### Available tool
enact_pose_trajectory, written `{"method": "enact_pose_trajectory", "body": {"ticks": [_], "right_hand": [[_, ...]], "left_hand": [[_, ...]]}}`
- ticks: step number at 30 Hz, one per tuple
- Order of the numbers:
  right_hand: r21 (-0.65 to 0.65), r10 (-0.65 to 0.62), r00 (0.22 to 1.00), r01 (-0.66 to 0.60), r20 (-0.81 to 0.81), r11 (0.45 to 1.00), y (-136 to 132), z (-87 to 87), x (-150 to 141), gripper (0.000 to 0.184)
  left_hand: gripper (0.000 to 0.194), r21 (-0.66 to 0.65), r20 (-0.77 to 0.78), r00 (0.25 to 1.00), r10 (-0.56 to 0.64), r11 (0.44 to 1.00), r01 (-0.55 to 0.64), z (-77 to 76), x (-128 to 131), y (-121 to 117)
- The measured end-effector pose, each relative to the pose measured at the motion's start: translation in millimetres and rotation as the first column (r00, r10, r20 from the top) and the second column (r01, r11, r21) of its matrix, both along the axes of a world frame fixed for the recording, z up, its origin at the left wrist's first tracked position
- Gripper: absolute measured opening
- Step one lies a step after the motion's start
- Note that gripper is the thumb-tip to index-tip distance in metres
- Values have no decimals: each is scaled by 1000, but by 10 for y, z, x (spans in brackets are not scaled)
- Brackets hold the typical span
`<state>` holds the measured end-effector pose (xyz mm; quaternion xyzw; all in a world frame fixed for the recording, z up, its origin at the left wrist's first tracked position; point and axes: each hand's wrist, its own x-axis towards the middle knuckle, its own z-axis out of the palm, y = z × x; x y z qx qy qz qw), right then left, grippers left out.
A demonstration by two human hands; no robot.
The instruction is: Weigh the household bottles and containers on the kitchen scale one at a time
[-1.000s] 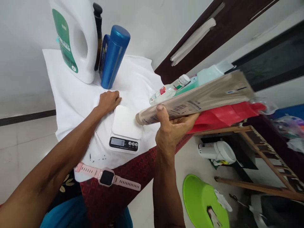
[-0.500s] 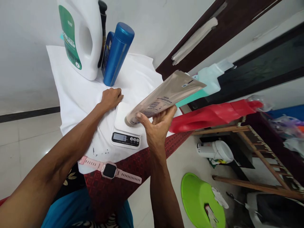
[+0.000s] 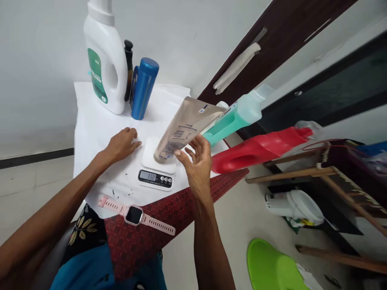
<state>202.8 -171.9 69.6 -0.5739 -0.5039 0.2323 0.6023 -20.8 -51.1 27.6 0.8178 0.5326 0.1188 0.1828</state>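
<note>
A beige squeeze tube (image 3: 183, 127) stands cap-down on the white platform of a digital kitchen scale (image 3: 155, 181), whose display seems to read 332. My right hand (image 3: 198, 161) is right beside the tube's lower right side, fingers apart and thumb close to its edge; whether a fingertip still touches it I cannot tell. On the white cloth (image 3: 169, 100) left of the scale lies my left hand (image 3: 121, 143), holding nothing, its fingers loosely bent and thumb apart. A pink-strapped smartwatch (image 3: 134, 215) lies near the table's front edge.
At the back left stand a large white jug (image 3: 104, 60), a dark pump bottle (image 3: 128, 72) and a blue bottle (image 3: 145, 88). A green bottle (image 3: 232, 121) and a red bottle (image 3: 256, 151) are at the right edge. A green basin (image 3: 269, 266) sits on the floor.
The tube has settled onto the scale and the reading went from 0 to about 332. My right hand has loosened its grip. My left hand has drawn back from near the blue bottle.
</note>
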Motion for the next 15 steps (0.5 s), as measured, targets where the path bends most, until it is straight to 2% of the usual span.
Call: {"method": "enact_pose_trajectory", "body": {"ticks": [2,5,7,9,12,15], "right_hand": [[-15,116,991,-117,-63,993,117,-7,-36,62],[-48,210,968,-218,-135,975,217,-31,-32,46],[-45,191,973,-199,-132,979,263,-38,7,40],[0,126,985,-127,-114,992,357,-32,54,36],[121,-2,994,15,-105,993,711,-16,99,35],[219,-85,993,99,-76,971,1329,-50,83,37]], "left_hand": [[37,122,-7,995,100,988,-98,-96,-236,-325],[60,184,62,980,188,963,-196,-336,-519,-904],[74,188,151,965,216,952,-243,-507,-615,-1287],[83,148,242,943,230,952,-270,-639,-630,-1599],[89,68,365,894,261,950,-306,-732,-544,-1843],[87,77,421,854,306,926,-370,-731,-415,-1855]]}}
